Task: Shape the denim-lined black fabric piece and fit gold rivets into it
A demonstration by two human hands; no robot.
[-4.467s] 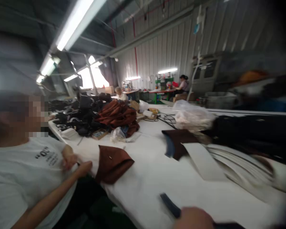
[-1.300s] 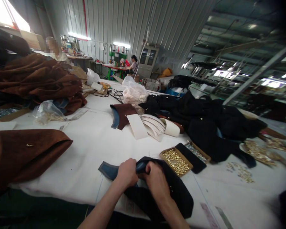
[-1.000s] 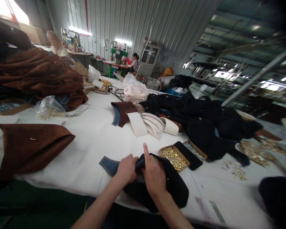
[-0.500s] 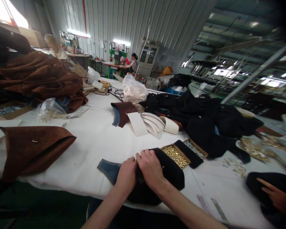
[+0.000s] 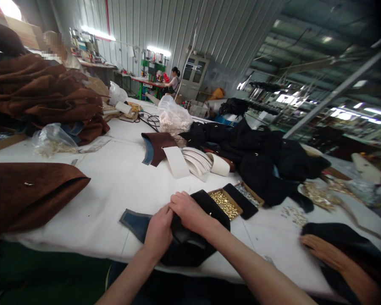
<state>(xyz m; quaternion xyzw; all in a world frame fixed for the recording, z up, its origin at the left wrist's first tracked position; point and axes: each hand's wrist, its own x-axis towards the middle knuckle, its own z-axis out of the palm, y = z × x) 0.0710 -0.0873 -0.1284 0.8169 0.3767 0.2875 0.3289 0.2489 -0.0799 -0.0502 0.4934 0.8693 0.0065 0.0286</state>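
Note:
On the white-covered table in front of me lies a black fabric piece (image 5: 190,253) with a small metal fitting and a blue, dark-edged flap (image 5: 136,221) sticking out to the left. My left hand (image 5: 160,228) is closed on its upper left edge. Right beside it, my right hand (image 5: 188,212) has its fingers curled over the same edge, with the fingertips of both hands meeting. Whatever lies under the fingers is hidden. Just beyond the piece is a box of gold-coloured metal studs (image 5: 225,204).
A brown piece (image 5: 34,199) lies at left, below a brown fabric pile (image 5: 44,93). Black pieces (image 5: 257,156) are heaped beyond the stud boxes. White strips (image 5: 197,163) lie mid-table. At right, a co-worker's hand (image 5: 325,250) rests on another black piece.
The view has shifted slightly to the right. My hands stay on the black piece, and a fold of it now stands up under my right wrist. The co-worker's hand has moved over their piece.

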